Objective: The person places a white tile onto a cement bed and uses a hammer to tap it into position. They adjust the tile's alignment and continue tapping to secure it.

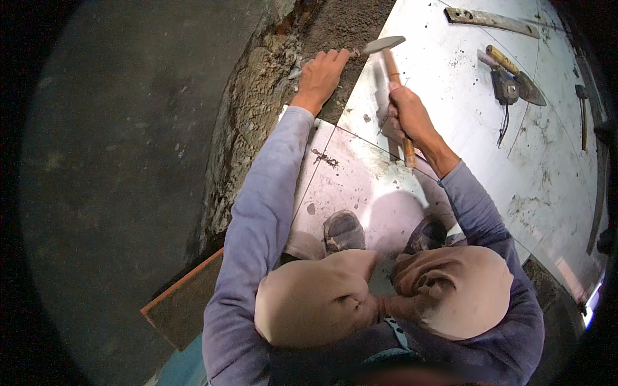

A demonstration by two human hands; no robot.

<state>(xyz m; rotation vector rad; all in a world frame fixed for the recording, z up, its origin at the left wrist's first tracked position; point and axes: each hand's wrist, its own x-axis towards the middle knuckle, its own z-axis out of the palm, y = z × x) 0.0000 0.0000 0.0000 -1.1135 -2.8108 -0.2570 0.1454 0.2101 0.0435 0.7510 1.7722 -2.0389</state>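
Right hand [407,110] closed round the handle of one hammer [391,62]. Hammer: grey metal head, one end tapered; light-brown wooden handle, butt sticking out below the fist. It's over the edge of the white tile floor [444,61], head just beside the left hand's fingertips. Middle of handle hidden by the fist.

Left hand [320,74]: back up, fingers bent, over the soil strip [351,26]. Small reddish bit at the fingertips, can't make out what; can't tell if it's gripped.

Farther right on the tiles: 1 black tape measure [505,88], 1 trowel [530,89] next to it (contact unclear), 1 long flat bar [492,23], 1 slim-handled tool [583,116], type unclear near the dark rim. Below: 2 shoes [344,230], partly shadowed.
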